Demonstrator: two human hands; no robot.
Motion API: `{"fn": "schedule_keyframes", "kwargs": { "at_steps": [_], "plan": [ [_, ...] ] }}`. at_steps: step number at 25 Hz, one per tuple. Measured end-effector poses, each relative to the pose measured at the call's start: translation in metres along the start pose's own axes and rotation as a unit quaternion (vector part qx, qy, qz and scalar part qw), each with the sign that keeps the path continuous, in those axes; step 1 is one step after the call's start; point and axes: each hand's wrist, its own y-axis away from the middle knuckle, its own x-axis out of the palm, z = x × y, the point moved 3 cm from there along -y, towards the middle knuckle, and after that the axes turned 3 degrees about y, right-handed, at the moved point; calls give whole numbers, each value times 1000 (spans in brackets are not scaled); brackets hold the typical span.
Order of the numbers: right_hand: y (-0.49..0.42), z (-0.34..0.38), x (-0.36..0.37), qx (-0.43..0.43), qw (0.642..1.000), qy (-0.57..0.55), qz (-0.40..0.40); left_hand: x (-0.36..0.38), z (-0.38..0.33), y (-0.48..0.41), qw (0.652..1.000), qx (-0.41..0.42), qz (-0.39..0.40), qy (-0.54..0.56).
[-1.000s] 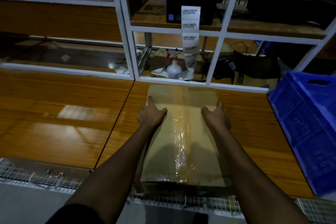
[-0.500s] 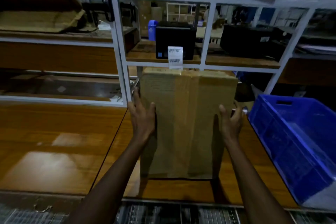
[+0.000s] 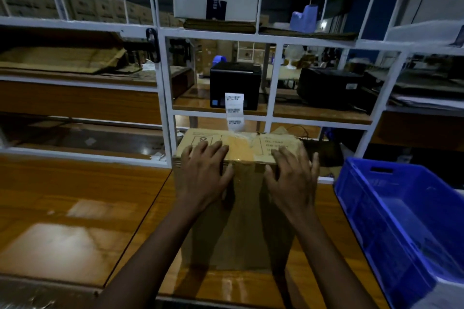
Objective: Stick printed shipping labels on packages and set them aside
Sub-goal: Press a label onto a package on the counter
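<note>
A brown cardboard box (image 3: 244,223), sealed with clear tape, stands upright on the wooden table (image 3: 82,198) in front of me. My left hand (image 3: 203,175) lies over the box's top front edge on the left, fingers spread across the top face. My right hand (image 3: 293,183) holds the same edge on the right. Behind the box a strip of printed labels (image 3: 234,111) hangs from a black label printer (image 3: 234,80) on the shelf. The strip's lower end is just behind the box's top.
A blue plastic crate (image 3: 401,221) stands close on the right of the box. A white metal shelf frame (image 3: 165,98) runs along the back of the table. A second black machine (image 3: 329,88) sits on the right shelf, and flattened cardboard (image 3: 60,60) lies on the left shelf.
The box lay flat under my palms, then was tipped up on end. My hands have moved from its sides to its top edge. My view has lifted.
</note>
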Motion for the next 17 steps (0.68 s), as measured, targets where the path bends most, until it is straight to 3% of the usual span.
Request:
{"fn": "schedule_keyframes", "kwargs": {
  "at_steps": [7, 13, 17],
  "plan": [
    [-12, 2, -3, -8, 997, 3, 77, -2, -10, -11, 990, 0, 125, -59],
    [-56, 5, -11, -8, 984, -41, 174, -15, 2, -51, 984, 27, 177, -12],
    [-68, 4, 4, -33, 970, 9, 242, 1, 18, -67, 970, 7, 239, -30]
  ]
}}
